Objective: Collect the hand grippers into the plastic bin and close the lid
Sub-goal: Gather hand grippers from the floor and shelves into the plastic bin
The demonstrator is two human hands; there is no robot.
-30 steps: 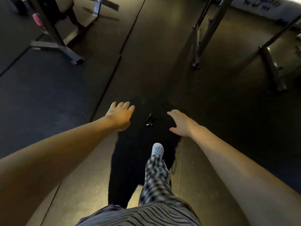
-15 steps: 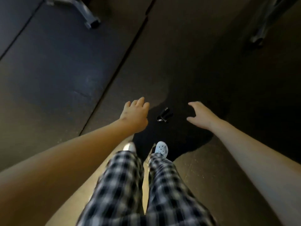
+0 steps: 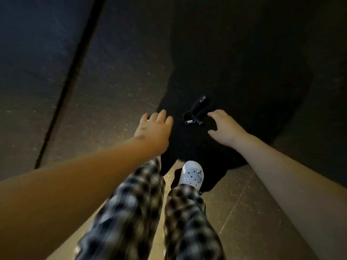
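A black hand gripper (image 3: 196,112) with a small metal spring lies on the dark floor, in my own shadow. My right hand (image 3: 223,128) hovers just to its right with fingers spread and thumb apart, fingertips almost at one handle, holding nothing. My left hand (image 3: 153,129) reaches out on the other side, fingers straight, a short gap from the gripper. No plastic bin or lid is in view.
Dark rubber floor mats (image 3: 105,76) with a seam (image 3: 67,79) running diagonally at the left. My plaid trouser legs (image 3: 142,212) and a white clog (image 3: 192,175) stand just below the gripper. Lighter floor (image 3: 240,199) shows at the lower right.
I have stepped closer and bent down; the gym frames left the view. Both hands have drawn in toward the hand gripper, the right one nearly reaching it.
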